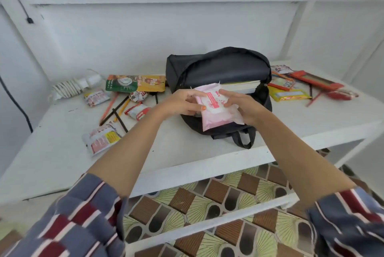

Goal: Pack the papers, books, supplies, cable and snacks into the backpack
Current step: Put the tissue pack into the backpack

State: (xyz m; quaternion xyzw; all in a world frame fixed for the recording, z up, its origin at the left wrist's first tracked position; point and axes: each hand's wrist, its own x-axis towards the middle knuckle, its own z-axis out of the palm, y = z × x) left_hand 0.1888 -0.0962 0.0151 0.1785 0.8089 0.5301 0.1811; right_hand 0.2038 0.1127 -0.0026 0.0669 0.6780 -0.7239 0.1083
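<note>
A black backpack (218, 67) lies open on the white table (62, 148), with books (241, 86) showing inside its mouth. Over that opening I hold a pink packet (216, 111) in both hands. My left hand (182, 103) grips its left edge, my right hand (243, 107) curls over its right side. Left of the bag lie a green-yellow snack pouch (135, 83), small red-white snack packs (138, 111), pencils and pens (116, 109), and a coiled white cable with charger (70, 87).
Right of the bag sit colourful boxes and booklets (288, 94), a red case (315, 80) and red pens. Another snack pack (101, 138) lies near the table's front left edge. A lower shelf and patterned floor show below.
</note>
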